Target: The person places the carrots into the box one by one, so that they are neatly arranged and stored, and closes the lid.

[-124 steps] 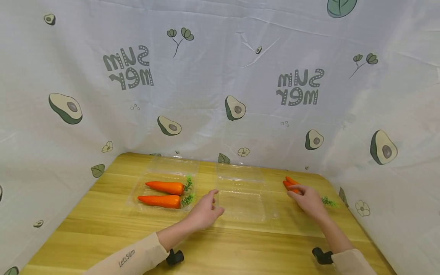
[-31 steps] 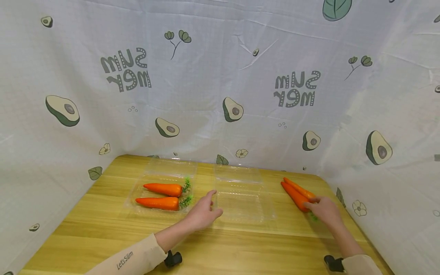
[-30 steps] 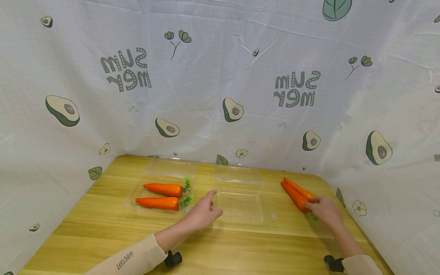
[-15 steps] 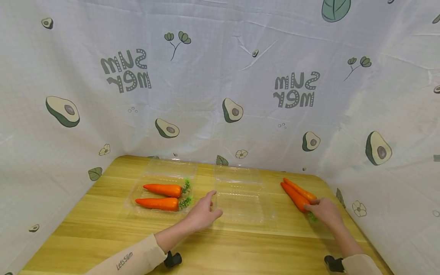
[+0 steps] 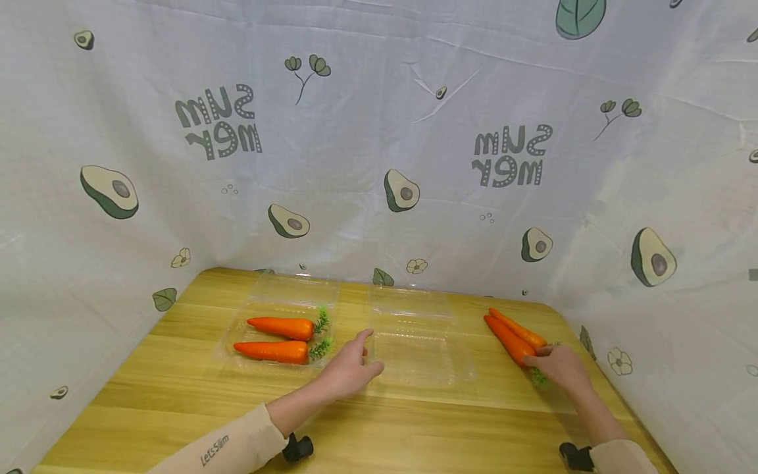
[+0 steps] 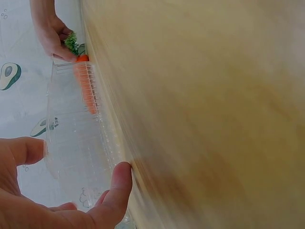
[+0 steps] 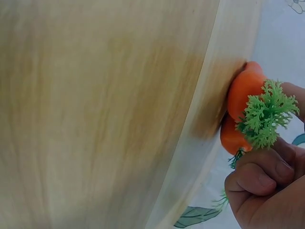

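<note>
The right hand (image 5: 562,368) grips a carrot pair (image 5: 510,337) near the leaves; a clear box (image 5: 417,355) lies right of the spread left hand (image 5: 347,370), and a second box (image 5: 290,306) left of it holds two carrots (image 5: 278,351).

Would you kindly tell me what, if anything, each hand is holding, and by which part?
The right hand appears to hold the right-side carrots by their thick, leafy ends; leaves hide the exact contact. The left hand seems to hold nothing.

On the tabletop (image 5: 414,428): left box (image 5: 284,307) holding two carrots (image 5: 274,351), right box (image 5: 414,355) beside it, carrot pair (image 5: 508,338) farther right; cloth (image 5: 355,131) behind.
</note>
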A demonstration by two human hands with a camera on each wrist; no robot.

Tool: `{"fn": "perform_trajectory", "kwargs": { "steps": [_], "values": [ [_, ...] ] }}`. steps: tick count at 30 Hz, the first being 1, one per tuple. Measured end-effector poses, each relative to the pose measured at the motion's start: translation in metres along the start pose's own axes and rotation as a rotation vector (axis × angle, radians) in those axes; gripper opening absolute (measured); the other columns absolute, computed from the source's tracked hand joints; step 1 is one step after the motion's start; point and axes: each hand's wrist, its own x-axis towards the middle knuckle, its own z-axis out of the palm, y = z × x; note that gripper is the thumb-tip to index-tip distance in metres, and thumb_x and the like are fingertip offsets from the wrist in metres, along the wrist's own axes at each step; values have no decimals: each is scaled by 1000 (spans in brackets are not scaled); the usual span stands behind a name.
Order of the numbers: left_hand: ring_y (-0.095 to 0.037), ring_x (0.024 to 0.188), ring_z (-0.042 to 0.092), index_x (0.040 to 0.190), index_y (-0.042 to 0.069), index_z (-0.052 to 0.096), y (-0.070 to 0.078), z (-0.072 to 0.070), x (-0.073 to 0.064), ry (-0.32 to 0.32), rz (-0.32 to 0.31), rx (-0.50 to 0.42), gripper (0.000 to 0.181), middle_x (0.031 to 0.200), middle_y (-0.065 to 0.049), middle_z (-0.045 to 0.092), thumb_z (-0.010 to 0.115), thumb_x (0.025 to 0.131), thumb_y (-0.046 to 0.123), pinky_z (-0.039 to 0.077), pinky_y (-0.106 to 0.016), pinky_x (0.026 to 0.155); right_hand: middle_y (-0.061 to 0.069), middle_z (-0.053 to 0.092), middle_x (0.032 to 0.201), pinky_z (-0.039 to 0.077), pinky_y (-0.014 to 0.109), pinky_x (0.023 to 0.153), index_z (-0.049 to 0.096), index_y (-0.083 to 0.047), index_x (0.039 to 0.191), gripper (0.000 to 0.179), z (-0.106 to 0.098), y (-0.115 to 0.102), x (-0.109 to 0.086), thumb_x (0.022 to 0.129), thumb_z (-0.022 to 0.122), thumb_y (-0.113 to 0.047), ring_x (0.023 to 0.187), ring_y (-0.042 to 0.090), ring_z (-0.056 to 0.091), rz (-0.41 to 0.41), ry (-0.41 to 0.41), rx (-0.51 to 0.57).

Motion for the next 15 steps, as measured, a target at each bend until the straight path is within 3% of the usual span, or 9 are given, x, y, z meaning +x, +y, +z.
{"fn": "perform_trajectory", "kwargs": {
  "steps": [15],
  "values": [
    [-41,125,56,156,7,31,0,0,-1,2,-1,-6,74,140,-26,53,66,94,27,48,-59,96,43,54,128,49,60,90,59,20,124,69,1,1,-2,92,69,-41,112,58,54,-17,-19,14]
  ]
}}
